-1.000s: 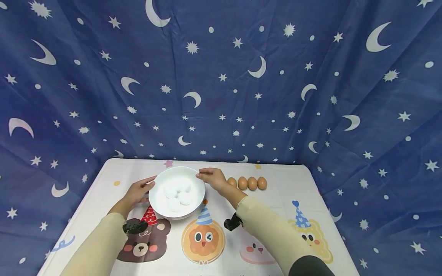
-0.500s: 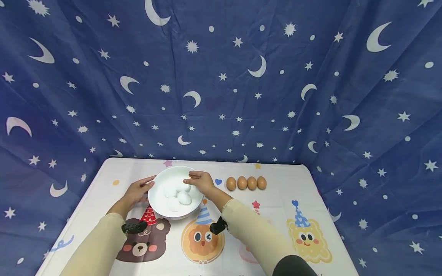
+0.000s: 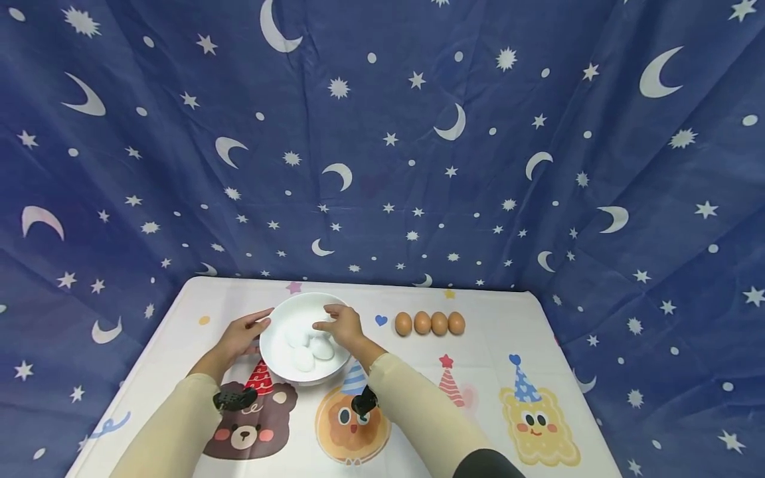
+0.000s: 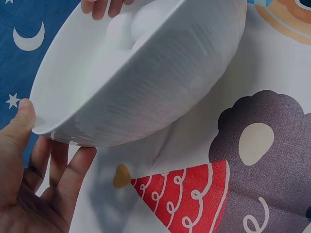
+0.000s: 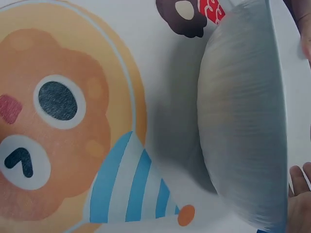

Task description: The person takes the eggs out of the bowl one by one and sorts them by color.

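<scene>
A white bowl (image 3: 281, 368) holding several white eggs (image 3: 323, 348) stands at the left of the table. With its thumb at the rim and its fingers underneath, my left hand (image 3: 240, 334) grips the bowl's left side, as the left wrist view shows closely. My right hand (image 3: 345, 327) reaches over the right rim into the bowl, fingers and thumb apart above the eggs, hiding part of one. In the left wrist view its fingertips (image 4: 98, 9) hang near the eggs. Seen from the right wrist, the bowl's outer wall (image 5: 238, 116) hides the eggs.
A row of several brown eggs (image 3: 422, 323) lies to the right of the bowl, near the back of the table. The white tablecloth (image 3: 490, 345) carries printed cartoon figures. Behind the table hangs a blue curtain (image 3: 382, 166) with moons and stars.
My right hand has left the bowl's right rim and moved left and down into the bowl over the eggs. The left hand keeps its hold, and the bowl stays in place.
</scene>
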Motion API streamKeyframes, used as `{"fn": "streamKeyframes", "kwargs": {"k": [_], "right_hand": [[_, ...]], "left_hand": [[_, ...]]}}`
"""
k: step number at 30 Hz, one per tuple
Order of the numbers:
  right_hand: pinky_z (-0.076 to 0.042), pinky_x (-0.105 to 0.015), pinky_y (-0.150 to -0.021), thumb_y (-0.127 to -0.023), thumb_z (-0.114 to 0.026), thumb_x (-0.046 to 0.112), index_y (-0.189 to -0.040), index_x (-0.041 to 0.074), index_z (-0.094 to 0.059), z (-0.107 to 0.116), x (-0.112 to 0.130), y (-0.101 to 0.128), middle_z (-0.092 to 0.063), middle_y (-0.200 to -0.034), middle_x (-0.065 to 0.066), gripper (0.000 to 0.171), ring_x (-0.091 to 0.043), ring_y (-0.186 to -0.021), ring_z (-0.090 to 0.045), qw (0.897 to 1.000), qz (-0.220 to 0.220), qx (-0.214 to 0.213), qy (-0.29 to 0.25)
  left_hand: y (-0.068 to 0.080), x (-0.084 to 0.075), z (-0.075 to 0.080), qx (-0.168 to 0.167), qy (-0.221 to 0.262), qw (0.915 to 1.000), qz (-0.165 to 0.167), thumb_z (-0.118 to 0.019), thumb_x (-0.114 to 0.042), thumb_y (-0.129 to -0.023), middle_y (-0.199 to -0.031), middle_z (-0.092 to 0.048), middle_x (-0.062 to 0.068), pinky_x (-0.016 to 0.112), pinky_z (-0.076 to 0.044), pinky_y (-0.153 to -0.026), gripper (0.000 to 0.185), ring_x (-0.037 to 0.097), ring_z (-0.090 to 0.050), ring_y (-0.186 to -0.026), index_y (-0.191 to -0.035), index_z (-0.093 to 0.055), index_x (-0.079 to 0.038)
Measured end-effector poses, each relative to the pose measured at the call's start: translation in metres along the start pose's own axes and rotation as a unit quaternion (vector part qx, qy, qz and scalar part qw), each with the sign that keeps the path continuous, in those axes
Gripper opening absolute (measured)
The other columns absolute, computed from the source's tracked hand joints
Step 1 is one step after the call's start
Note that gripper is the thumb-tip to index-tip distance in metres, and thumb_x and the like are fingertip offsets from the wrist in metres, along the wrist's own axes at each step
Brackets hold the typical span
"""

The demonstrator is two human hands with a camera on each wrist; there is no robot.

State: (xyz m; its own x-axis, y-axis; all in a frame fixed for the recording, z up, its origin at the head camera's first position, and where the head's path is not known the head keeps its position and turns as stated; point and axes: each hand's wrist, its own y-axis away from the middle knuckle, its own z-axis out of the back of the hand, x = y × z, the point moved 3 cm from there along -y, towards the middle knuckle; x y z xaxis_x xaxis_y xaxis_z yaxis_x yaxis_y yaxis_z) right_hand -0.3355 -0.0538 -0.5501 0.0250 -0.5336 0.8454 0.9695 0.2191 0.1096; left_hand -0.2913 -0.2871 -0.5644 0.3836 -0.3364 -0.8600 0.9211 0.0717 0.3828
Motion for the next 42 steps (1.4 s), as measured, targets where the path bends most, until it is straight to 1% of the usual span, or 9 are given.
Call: {"fn": "streamKeyframes", "kwargs": {"k": [6, 11, 14, 18, 20, 26, 34, 42], "right_hand": [[-0.054, -0.032, -0.098, -0.079, -0.084, 0.023, -0.127, 0.005, -0.065, -0.002, 0.000, -0.003, -0.067, -0.127, -0.009, 0.055, -0.026, -0.120, -0.061, 1.000, -0.011, -0.021, 0.003], [-0.054, -0.031, -0.097, -0.077, -0.085, 0.022, -0.125, 0.005, -0.067, -0.006, -0.002, -0.006, -0.068, -0.124, -0.008, 0.054, -0.025, -0.117, -0.063, 0.999, -0.016, -0.033, 0.006], [-0.055, -0.031, -0.096, -0.076, -0.086, 0.023, -0.124, 0.005, -0.067, -0.007, -0.003, -0.006, -0.069, -0.122, -0.008, 0.054, -0.025, -0.115, -0.063, 0.999, -0.021, -0.029, 0.016], [-0.055, -0.031, -0.095, -0.076, -0.086, 0.024, -0.124, 0.005, -0.067, -0.008, -0.003, -0.008, -0.069, -0.121, -0.010, 0.055, -0.024, -0.113, -0.063, 0.999, -0.025, -0.018, 0.030], [-0.055, -0.031, -0.095, -0.076, -0.086, 0.025, -0.124, 0.006, -0.067, -0.008, -0.003, -0.009, -0.069, -0.121, -0.011, 0.055, -0.024, -0.112, -0.063, 0.999, -0.026, -0.014, 0.035], [-0.054, -0.029, -0.096, -0.076, -0.086, 0.025, -0.124, 0.007, -0.068, -0.013, -0.004, -0.010, -0.068, -0.125, -0.008, 0.054, -0.023, -0.117, -0.062, 0.998, -0.037, 0.004, 0.047], [-0.052, -0.029, -0.100, -0.077, -0.085, 0.026, -0.123, 0.010, -0.069, -0.016, -0.005, -0.011, -0.067, -0.126, -0.006, 0.051, -0.023, -0.121, -0.059, 0.996, -0.047, 0.011, 0.081], [-0.054, -0.027, -0.093, -0.076, -0.086, 0.026, -0.121, 0.008, -0.070, -0.020, -0.008, -0.010, -0.070, -0.119, -0.006, 0.050, -0.020, -0.112, -0.063, 0.995, -0.045, 0.009, 0.087]], "left_hand": [[-0.001, -0.001, -0.002, 0.001, 0.000, 1.0000, 0.001, -0.050, -0.042, -0.102, -0.138, -0.049, 0.025, 0.034, -0.062, -0.079, 0.056, 0.037, -0.056, -0.121, -0.152, -0.039, -0.018], [-0.002, -0.003, -0.001, 0.001, -0.004, 1.0000, -0.001, -0.051, -0.041, -0.102, -0.141, -0.049, 0.024, 0.036, -0.061, -0.083, 0.056, 0.037, -0.056, -0.122, -0.152, -0.039, -0.019], [-0.003, -0.003, 0.000, 0.000, -0.005, 1.0000, 0.000, -0.051, -0.041, -0.102, -0.140, -0.050, 0.024, 0.036, -0.061, -0.083, 0.056, 0.036, -0.056, -0.122, -0.151, -0.040, -0.019], [-0.005, -0.004, 0.000, 0.002, 0.003, 1.0000, 0.000, -0.053, -0.040, -0.101, -0.136, -0.051, 0.023, 0.035, -0.061, -0.081, 0.055, 0.036, -0.057, -0.121, -0.151, -0.041, -0.019], [-0.006, -0.004, 0.001, 0.004, 0.008, 1.0000, 0.002, -0.054, -0.040, -0.101, -0.136, -0.050, 0.023, 0.035, -0.061, -0.081, 0.056, 0.035, -0.057, -0.120, -0.151, -0.041, -0.019], [-0.007, -0.001, 0.002, 0.004, 0.018, 0.9997, 0.018, -0.053, -0.041, -0.101, -0.142, -0.047, 0.023, 0.036, -0.061, -0.083, 0.056, 0.036, -0.055, -0.123, -0.151, -0.040, -0.020], [-0.006, 0.000, 0.001, -0.002, 0.026, 0.9995, 0.020, -0.054, -0.039, -0.101, -0.138, -0.049, 0.023, 0.033, -0.062, -0.079, 0.055, 0.035, -0.056, -0.122, -0.151, -0.042, -0.020], [-0.005, 0.001, 0.000, -0.013, 0.015, 0.9995, 0.023, -0.053, -0.040, -0.101, -0.134, -0.052, 0.021, 0.032, -0.062, -0.076, 0.053, 0.036, -0.056, -0.122, -0.150, -0.043, -0.021]]}}
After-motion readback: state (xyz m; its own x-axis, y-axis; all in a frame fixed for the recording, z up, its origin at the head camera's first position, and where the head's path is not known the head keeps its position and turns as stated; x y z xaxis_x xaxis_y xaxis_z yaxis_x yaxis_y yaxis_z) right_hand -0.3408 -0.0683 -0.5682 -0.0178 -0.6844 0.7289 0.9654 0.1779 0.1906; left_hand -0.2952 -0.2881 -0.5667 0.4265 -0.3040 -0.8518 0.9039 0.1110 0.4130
